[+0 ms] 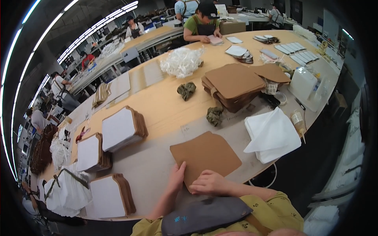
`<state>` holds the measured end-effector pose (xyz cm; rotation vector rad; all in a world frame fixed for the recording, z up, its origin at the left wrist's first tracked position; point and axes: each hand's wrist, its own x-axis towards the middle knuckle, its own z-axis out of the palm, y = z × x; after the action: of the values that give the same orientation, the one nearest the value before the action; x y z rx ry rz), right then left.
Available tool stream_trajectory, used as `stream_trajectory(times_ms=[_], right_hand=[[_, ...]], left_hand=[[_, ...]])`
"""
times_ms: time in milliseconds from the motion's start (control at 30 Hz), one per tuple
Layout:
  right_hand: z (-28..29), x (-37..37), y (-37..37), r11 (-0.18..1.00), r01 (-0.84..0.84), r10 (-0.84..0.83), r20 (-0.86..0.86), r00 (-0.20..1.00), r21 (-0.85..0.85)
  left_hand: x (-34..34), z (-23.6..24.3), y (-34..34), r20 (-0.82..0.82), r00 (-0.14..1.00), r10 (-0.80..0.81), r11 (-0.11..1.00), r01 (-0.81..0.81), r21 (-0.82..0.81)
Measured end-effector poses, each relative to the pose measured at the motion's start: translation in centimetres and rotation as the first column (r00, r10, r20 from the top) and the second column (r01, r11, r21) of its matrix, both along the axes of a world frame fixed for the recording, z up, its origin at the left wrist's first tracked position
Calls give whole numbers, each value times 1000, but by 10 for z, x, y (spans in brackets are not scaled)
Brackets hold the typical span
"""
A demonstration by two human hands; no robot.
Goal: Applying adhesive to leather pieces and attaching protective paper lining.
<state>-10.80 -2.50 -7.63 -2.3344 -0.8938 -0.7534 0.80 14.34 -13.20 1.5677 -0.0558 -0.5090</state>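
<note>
First: Where does your flat brown leather-like panel with rounded corners (210,153) lie from your hands?

Second: It sits at the lower centre of the frame, stretching upward and to the right from your left hand (177,177), with its lowest corner by your right hand (209,183). Neither hand is clearly nearer; both touch it.

First: And how are you holding it?

Second: Your left thumb rests over the left edge, the fingers outside it. Your right fingers curl together at the lowest corner. You hide the undersides, so I cannot tell whether either hand pinches.

First: Which way does its long axis run?

Second: You have a nearly square outline there, and the bent view hides any longer side.

First: Where is your room?

Second: Widest toward the left, across the long pale wooden bench (157,104), as far as the tall grey-topped stack of brown pieces (120,128). On the right, you have the pile of soft white sheets (275,147) near the panel's corner, and the bench's edge just below that. Above, you have the crumpled olive cloth (214,117) near the panel's top corner.
</note>
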Motion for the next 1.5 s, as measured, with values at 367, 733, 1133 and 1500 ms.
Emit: stream_trajectory(times_ms=[367, 733, 1133, 1500], right_hand=[[-21, 12, -91, 608, 772, -743, -212, 635, 185], [-34, 15, -76, 537, 733, -263, -744, 615, 416], [-48, 22, -72, 586, 763, -503, -617, 606, 271], [10, -51, -90, 543, 839, -834, 124, 537, 23]], left_hand=[[-8, 13, 35, 183, 978, -99, 978, 130, -166], [0, 18, 58, 90, 995, 49, 994, -57, 88], [3, 15, 56, 346, 938, 16, 949, -123, 289], [4, 14, 55, 447, 894, 11, 945, -156, 288]])
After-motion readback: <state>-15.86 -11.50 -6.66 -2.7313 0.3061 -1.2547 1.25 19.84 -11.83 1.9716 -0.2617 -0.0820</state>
